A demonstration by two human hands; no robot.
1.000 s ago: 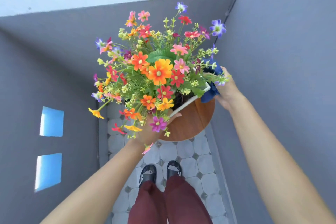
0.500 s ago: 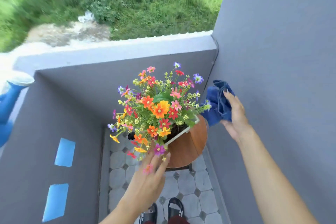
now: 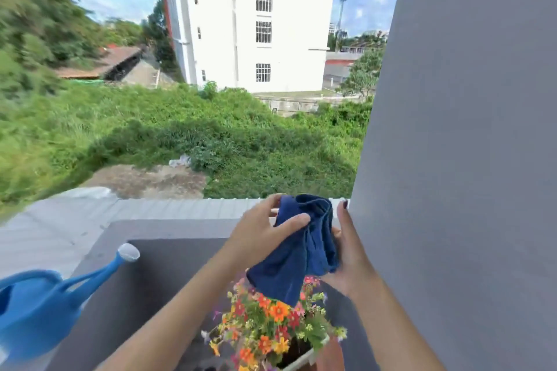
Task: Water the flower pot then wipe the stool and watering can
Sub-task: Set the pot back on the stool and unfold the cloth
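At eight o'clock the blue watering can (image 3: 39,307) runs off the frame's left edge, resting on the grey parapet (image 3: 168,229). Centre, the left hand (image 3: 262,232) and right hand (image 3: 349,253) both grip a dark blue cloth (image 3: 301,253), hiding part of the flower pot (image 3: 304,358) at six o'clock; the stool (image 3: 331,355) barely shows. A grey wall (image 3: 467,159) fills three o'clock.

Both bare forearms rise from the lower edge of the view toward 12 o'clock and converge near centre; the left hand (image 3: 259,230) sits at about 11 o'clock of the right hand (image 3: 346,253), just beside it; the left fingers curl and the thumb presses forward, pinching a dark blue cloth (image 3: 301,247); the right hand lies palm inward at the cloth's 3 o'clock side, one finger straight up toward 12 o'clock, the rest hidden behind the folds, cradling it.
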